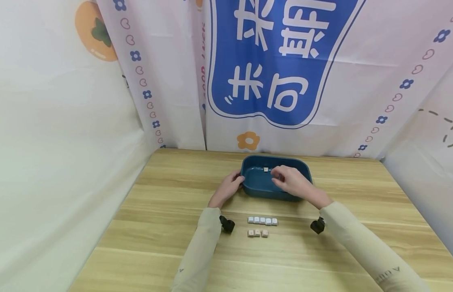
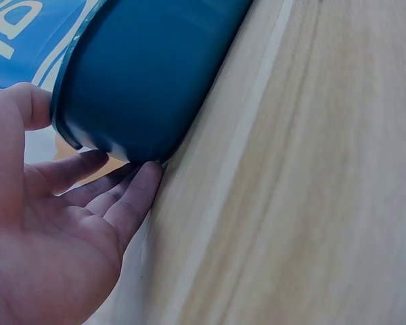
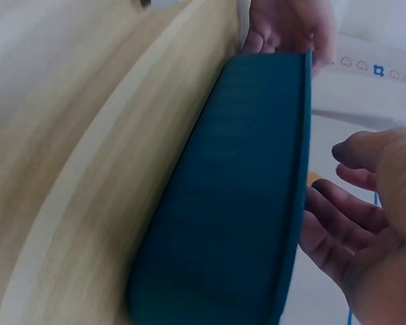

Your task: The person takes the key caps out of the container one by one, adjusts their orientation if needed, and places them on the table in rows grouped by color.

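A dark blue rectangular tub with rounded corners (image 1: 268,193) stands toward the back of the table. My left hand (image 1: 228,187) holds its left end, thumb at the rim and fingertips against the outer wall (image 2: 132,81). Over the tub's right part hovers my right hand (image 1: 293,181), fingers loosely bent. In the right wrist view its thumb and fingers (image 3: 355,217) stand apart beyond the rim, nothing visible between them. One small pale keycap (image 1: 266,169) lies inside the tub near the back wall; my right hand hides part of the interior.
In front of the tub, several white keycaps (image 1: 262,220) form a row on the wooden table (image 1: 168,227). Nearer to me lies a shorter row of three beige-pink keycaps (image 1: 257,233). A printed curtain (image 1: 226,134) hangs behind the table, and pale cloth walls flank it.
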The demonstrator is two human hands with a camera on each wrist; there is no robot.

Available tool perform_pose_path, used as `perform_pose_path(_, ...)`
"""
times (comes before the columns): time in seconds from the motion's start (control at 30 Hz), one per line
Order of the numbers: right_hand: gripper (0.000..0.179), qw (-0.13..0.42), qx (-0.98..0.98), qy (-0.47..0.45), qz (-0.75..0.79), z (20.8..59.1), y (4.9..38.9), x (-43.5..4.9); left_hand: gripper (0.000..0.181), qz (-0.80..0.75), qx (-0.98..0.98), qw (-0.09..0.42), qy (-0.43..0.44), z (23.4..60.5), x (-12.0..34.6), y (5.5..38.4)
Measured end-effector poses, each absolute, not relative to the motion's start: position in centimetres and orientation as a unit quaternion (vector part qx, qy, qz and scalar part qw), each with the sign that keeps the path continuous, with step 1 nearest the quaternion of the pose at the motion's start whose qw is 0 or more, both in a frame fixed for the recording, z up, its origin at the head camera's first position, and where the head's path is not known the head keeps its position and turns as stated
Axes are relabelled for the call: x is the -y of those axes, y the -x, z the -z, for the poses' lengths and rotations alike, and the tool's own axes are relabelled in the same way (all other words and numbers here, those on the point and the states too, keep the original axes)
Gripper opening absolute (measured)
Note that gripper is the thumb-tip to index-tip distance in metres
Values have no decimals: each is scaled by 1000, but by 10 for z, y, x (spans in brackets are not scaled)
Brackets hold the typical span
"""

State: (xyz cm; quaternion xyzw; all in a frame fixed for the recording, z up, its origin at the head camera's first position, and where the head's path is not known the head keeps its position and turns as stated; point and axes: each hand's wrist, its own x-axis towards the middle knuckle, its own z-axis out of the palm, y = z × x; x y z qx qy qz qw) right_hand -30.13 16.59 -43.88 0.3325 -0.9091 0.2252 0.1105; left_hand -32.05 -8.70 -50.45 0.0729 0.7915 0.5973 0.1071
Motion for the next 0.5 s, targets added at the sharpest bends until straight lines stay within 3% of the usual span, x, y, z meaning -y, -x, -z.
perform_pose_path(0.5, 27, 67, 938, -279, -196, 455, 335, -171, 51, -593, -795, 111, -67, 505, 87, 320)
